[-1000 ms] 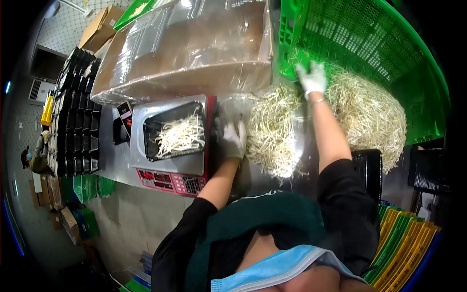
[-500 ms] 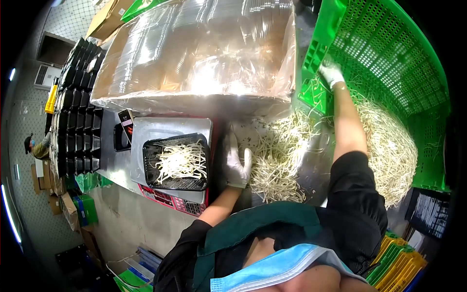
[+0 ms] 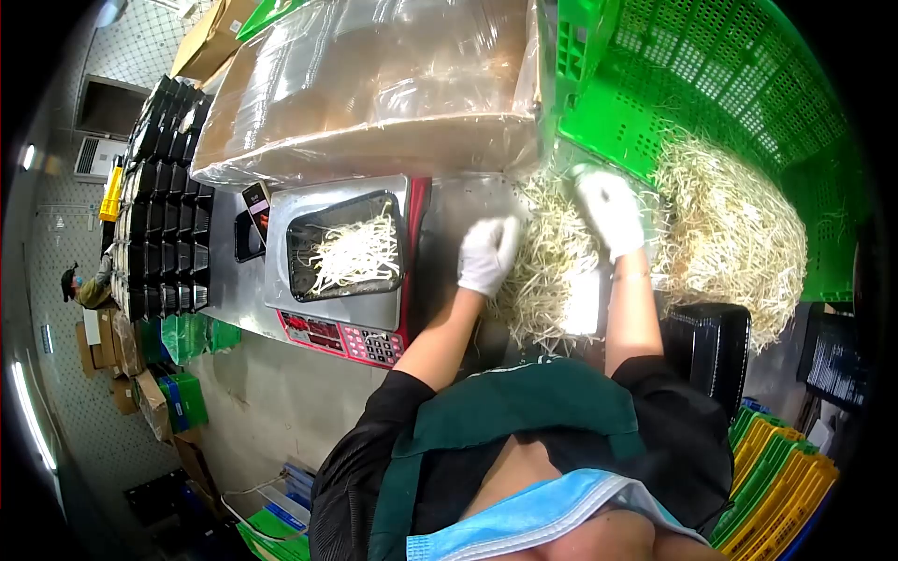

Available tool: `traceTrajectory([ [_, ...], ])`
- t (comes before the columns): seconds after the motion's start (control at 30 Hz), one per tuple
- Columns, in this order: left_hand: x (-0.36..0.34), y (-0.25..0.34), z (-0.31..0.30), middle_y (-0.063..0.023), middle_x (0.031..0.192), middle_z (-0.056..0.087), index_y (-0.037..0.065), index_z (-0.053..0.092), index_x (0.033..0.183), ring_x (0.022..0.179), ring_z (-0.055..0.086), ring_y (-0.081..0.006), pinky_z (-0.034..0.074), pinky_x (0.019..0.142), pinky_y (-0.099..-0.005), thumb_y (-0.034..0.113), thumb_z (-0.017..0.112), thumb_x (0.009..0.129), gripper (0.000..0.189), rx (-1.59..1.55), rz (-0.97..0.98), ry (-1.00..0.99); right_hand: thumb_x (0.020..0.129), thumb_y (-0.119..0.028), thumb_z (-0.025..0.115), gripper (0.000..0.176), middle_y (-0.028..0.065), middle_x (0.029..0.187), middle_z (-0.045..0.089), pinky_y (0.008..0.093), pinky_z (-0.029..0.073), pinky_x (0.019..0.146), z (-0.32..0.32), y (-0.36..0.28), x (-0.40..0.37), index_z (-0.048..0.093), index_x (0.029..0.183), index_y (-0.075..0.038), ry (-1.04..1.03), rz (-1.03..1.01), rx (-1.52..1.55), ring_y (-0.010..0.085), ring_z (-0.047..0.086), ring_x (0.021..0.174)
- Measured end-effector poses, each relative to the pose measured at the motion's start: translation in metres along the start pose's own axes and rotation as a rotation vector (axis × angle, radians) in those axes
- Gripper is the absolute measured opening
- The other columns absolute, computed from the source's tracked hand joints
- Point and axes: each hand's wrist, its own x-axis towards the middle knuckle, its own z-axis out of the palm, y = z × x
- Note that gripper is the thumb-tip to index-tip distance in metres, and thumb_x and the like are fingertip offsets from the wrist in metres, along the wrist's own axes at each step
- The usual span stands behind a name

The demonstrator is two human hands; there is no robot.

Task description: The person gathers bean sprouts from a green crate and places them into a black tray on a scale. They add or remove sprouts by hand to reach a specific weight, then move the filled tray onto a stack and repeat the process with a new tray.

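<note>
My left hand (image 3: 486,254), in a white glove, is at the left edge of a loose pile of bean sprouts (image 3: 547,280) on the metal table. Its thumb stands apart from the fingers, with nothing visible between them. On the pile's right side is my right hand (image 3: 610,210), also gloved; motion smears its fingers, so their grip cannot be made out. Left of my hands, a black plastic tray (image 3: 304,279) holding bean sprouts rests on a red digital scale (image 3: 332,335) with a metal plate.
A green perforated crate (image 3: 739,65) with a large sprout heap (image 3: 734,234) is at right. Behind the scale stands a plastic-lined carton (image 3: 374,140). Stacked black trays (image 3: 164,196) and a phone (image 3: 255,208) are at left; farther off is another person (image 3: 94,285).
My right hand has come back from the green crate to the pile on the table. My left hand has moved right and upward in view to the pile's edge. The view has shifted.
</note>
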Motion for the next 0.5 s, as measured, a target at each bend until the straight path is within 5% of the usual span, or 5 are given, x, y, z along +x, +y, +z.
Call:
traceTrajectory([
  [0.17,0.045,0.021,-0.035,-0.0182,0.112,0.058,0.003,0.058,0.11,0.105,0.053,-0.0352,0.034,0.1,-0.0448,0.038,0.054,0.087,0.042,0.946,-0.179,-0.438,0.082,-0.027,0.065,0.026,0.0142,0.1,0.069,0.0297,0.05,0.086,-0.009,0.033,0.008,0.072,0.094,-0.005,0.375,-0.295,-0.408,0.0254,0.066,0.091],
  [0.2,0.06,-0.075,0.016,-0.0171,0.117,0.056,0.004,0.058,0.114,0.106,0.053,-0.0332,0.038,0.099,-0.0396,0.035,0.053,0.09,0.039,0.879,0.196,0.366,0.079,-0.033,0.066,0.031,0.0114,0.101,0.069,0.0292,0.049,0.086,-0.003,0.019,0.001,0.072,0.094,-0.007,0.188,-0.221,-0.314,0.0265,0.066,0.091],
  [0.3,0.052,-0.064,0.022,-0.016,0.106,0.062,0.003,0.063,0.101,0.095,0.058,-0.03,0.044,0.089,-0.0368,0.036,0.052,0.092,0.036,0.231,0.045,-0.241,0.082,-0.037,0.065,0.039,0.0153,0.106,0.068,0.0314,0.045,0.093,0.03,0.018,-0.03,0.068,0.106,-0.005,-0.023,-0.357,-0.413,0.0266,0.061,0.108],
  [0.37,0.025,-0.011,0.012,-0.0112,0.085,0.065,0.0,0.062,0.087,0.08,0.061,-0.0262,0.047,0.078,-0.0325,0.033,0.054,0.093,0.035,-0.071,-0.105,-0.37,0.085,-0.03,0.066,0.035,0.017,0.112,0.065,0.0338,0.043,0.096,0.032,-0.008,-0.058,0.068,0.107,-0.002,-0.166,0.097,0.18,0.0246,0.059,0.112],
  [0.5,-0.009,0.026,-0.004,-0.0168,0.081,0.065,0.0,0.063,0.091,0.072,0.061,-0.029,0.049,0.072,-0.0324,0.014,0.059,0.087,0.015,0.0,0.243,-0.423,0.085,-0.033,0.066,0.043,0.0169,0.125,0.059,0.0354,0.04,0.101,0.032,-0.007,-0.026,0.064,0.113,-0.001,-0.064,-0.025,0.176,0.0271,0.055,0.117],
])
